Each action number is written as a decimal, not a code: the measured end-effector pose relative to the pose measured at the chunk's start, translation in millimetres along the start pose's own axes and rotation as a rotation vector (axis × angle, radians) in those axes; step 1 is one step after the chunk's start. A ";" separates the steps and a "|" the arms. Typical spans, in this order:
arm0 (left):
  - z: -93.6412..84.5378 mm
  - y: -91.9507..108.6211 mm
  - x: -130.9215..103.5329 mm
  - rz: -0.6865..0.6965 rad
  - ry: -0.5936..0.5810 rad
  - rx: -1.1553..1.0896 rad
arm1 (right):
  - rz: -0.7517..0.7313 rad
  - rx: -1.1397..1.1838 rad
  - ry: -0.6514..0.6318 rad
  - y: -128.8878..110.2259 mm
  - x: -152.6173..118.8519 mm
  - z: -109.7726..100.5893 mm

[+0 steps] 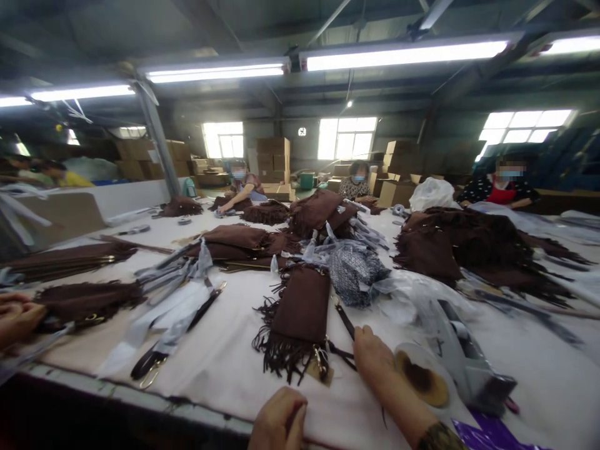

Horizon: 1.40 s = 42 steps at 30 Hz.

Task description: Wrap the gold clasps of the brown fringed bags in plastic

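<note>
A dark brown fringed bag (302, 306) lies on the white-covered table in front of me, with gold metal clasps (320, 361) at its near right corner. My right hand (375, 356) is closed round its dark strap (344, 319), just right of the bag. Nearer the table's front edge, my left hand (279, 419) has its fingers curled together, apart from the bag. Whatever those fingers hold, if anything, is hidden. A small tan tag (323, 376) lies partly under the clasps.
Piles of brown bags (450, 244) cover the table's middle and right. A tape dispenser (473, 356) and a tape roll (424, 378) stand beside my right forearm. Wrapped straps (178, 319) lie left. A co-worker's hand (19, 319) is at the left edge; other people sit across.
</note>
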<state>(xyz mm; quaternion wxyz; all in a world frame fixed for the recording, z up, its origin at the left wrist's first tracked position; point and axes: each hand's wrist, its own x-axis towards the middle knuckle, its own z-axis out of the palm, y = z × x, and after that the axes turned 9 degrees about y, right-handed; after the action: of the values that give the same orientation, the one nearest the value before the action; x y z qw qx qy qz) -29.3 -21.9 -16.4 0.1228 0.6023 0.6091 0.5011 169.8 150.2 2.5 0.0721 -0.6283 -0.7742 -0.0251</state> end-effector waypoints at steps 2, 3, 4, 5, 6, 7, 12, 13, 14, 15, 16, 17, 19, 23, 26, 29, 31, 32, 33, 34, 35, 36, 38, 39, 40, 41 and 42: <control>2.1 7.2 7.2 -0.014 -0.017 0.027 | 0.005 0.006 -0.008 0.1 -2.3 -2.6; 4.5 10.4 11.9 -0.020 -0.033 0.064 | 0.009 0.007 -0.003 0.0 -4.1 -3.3; 8.1 13.5 16.9 -0.023 -0.052 0.113 | 0.011 0.004 0.017 -0.3 -6.6 -3.9; 12.8 16.5 21.9 -0.021 -0.071 0.166 | 0.005 0.001 0.056 -0.9 -9.9 -4.3; 18.6 19.4 26.7 -0.019 -0.084 0.221 | -0.013 0.006 0.113 -1.8 -13.8 -4.7; 25.1 22.2 30.9 -0.020 -0.091 0.278 | -0.044 0.025 0.176 -3.1 -18.4 -5.2; 54.5 31.9 44.2 -0.079 -0.102 0.496 | -0.228 0.252 0.178 -13.1 -41.5 -7.5; 57.1 32.3 46.1 -0.095 -0.102 0.500 | -0.238 0.274 0.148 -14.4 -44.2 -7.1; 58.1 32.1 48.2 -0.111 -0.098 0.485 | -0.233 0.287 0.129 -15.0 -46.0 -6.4; 57.6 31.3 50.7 -0.123 -0.090 0.450 | -0.219 0.298 0.120 -14.8 -46.9 -5.5; 55.8 30.1 53.6 -0.131 -0.077 0.397 | -0.205 0.311 0.115 -13.8 -47.1 -4.5; 53.0 28.5 57.0 -0.140 -0.054 0.332 | -0.188 0.329 0.109 -12.3 -46.7 -3.6; 45.9 24.7 65.4 -0.198 0.010 0.187 | -0.166 0.373 0.099 -9.1 -45.7 -2.5; 37.1 16.9 85.1 -0.616 0.042 -0.248 | -0.182 0.475 0.171 -8.9 -46.8 -4.2; 38.7 10.8 97.3 -0.838 0.054 -0.554 | -0.246 0.573 0.307 -14.1 -49.9 -8.1; 40.0 5.6 106.4 -0.848 0.121 -0.587 | -0.320 0.669 0.393 -17.2 -53.2 -13.3; 37.3 4.5 111.2 -0.813 0.180 -0.527 | -0.342 0.718 0.411 -17.2 -55.8 -16.1; 34.8 4.9 113.2 -0.798 0.207 -0.497 | -0.341 0.738 0.421 -17.2 -57.5 -17.1; 31.8 6.0 114.6 -0.789 0.232 -0.482 | -0.338 0.756 0.429 -17.6 -59.5 -17.8; 28.5 7.6 115.4 -0.797 0.245 -0.490 | -0.334 0.774 0.435 -18.7 -61.8 -18.3; 25.4 9.4 115.5 -0.822 0.253 -0.524 | -0.331 0.794 0.437 -20.6 -64.5 -18.6; 22.5 11.3 114.8 -0.857 0.253 -0.577 | -0.332 0.819 0.429 -23.4 -67.4 -18.7; 18.1 14.1 111.3 -0.935 0.219 -0.709 | -0.341 0.876 0.373 -31.0 -73.1 -18.4; 16.6 14.8 108.7 -0.964 0.196 -0.769 | -0.341 0.900 0.335 -35.2 -75.6 -17.8; 15.5 14.9 106.0 -0.985 0.176 -0.815 | -0.337 0.917 0.299 -39.4 -77.6 -16.9; 14.7 14.6 103.2 -0.997 0.167 -0.843 | -0.328 0.924 0.268 -43.3 -79.0 -15.6; 14.2 14.2 100.8 -1.006 0.167 -0.855 | -0.311 0.918 0.245 -46.7 -79.6 -14.0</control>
<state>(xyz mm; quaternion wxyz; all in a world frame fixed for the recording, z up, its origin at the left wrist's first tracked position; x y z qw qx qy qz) -34.6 67.8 33.5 0.5221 0.1019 0.5713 0.6250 141.2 61.4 7.3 0.4269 -0.4011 -0.7758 0.2344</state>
